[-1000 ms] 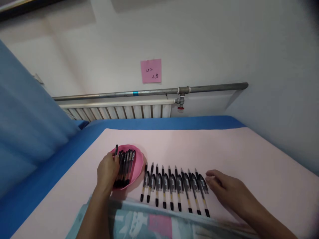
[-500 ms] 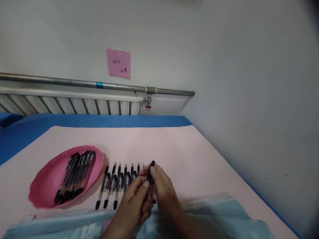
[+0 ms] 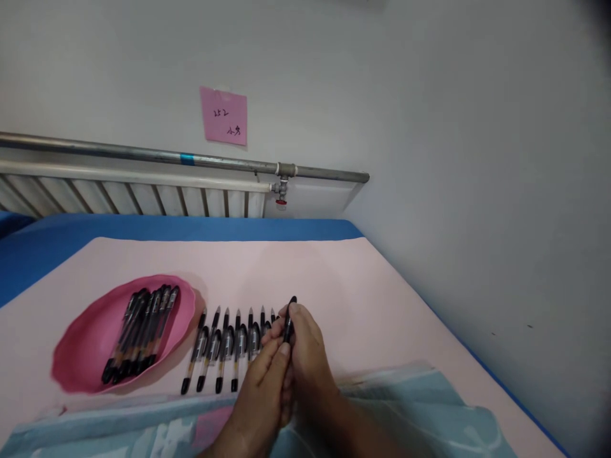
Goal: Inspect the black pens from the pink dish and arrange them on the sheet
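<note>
Close together in front of me, both hands are closed around a black pen (image 3: 289, 322) whose dark end points up and away. My left hand (image 3: 263, 386) pinches it lower down, thumb on top. The fingers of my right hand (image 3: 309, 351) wrap the upper part from the right; much of the pen is hidden between the palms. Just left of the hands, several clear-barrelled pens (image 3: 220, 359) lie side by side on the pink tabletop (image 3: 377, 318). Their black caps lie on or against the barrels, and bare tips point away. My hands cover the right end of this row.
A pink scalloped dish (image 3: 79, 359) with several capped pens (image 3: 143, 331) stands at the left. Light blue cloth (image 3: 410, 407) lies along the near edge. Behind the table are a radiator (image 3: 167, 200) and a metal pipe (image 3: 229, 163); a wall (image 3: 477, 191) rises at the right.
The pen in my hands has turned more upright, and more of its dark length shows between my fingers. My view has shifted slightly; the row and the dish stay as they were.
</note>
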`<state>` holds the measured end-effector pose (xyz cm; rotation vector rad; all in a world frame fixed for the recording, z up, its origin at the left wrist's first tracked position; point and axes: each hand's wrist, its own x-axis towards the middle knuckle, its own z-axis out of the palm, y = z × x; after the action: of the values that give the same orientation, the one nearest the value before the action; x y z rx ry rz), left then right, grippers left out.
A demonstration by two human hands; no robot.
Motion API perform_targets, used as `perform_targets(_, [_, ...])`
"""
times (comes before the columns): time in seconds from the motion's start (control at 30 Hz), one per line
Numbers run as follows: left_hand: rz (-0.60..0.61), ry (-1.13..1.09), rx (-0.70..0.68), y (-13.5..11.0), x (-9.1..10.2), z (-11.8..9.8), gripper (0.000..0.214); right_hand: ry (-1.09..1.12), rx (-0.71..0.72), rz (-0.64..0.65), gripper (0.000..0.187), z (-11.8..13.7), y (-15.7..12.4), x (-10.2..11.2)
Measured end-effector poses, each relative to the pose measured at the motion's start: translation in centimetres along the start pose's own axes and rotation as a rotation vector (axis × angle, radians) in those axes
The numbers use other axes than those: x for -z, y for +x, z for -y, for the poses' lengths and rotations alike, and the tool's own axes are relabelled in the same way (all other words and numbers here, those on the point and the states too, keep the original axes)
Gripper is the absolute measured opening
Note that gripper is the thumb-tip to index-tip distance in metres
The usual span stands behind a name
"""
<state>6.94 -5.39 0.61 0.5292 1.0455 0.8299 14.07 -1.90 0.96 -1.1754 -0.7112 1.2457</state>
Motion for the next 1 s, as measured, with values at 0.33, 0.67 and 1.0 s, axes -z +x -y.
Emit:
perform_targets(0.33, [0.073,-0.248,-0.115,0.1,1.6,-2.2,0.020,-0.237,0.191,-0.037,0.022,2.8,1.2,3.6])
perform_targets(0.67, [-0.068,-0.306,-0.159,1.0,2.7,-2.8,0.027,-0.681,0.240,0.305,0.008,1.6,-1.1,1.7])
perform_targets(1.0, [0.022,-0.067,-0.192,0.4,3.0,-3.6,0.033,-0.585,0.159,0.043,0.018,3.7,1.1,4.6])
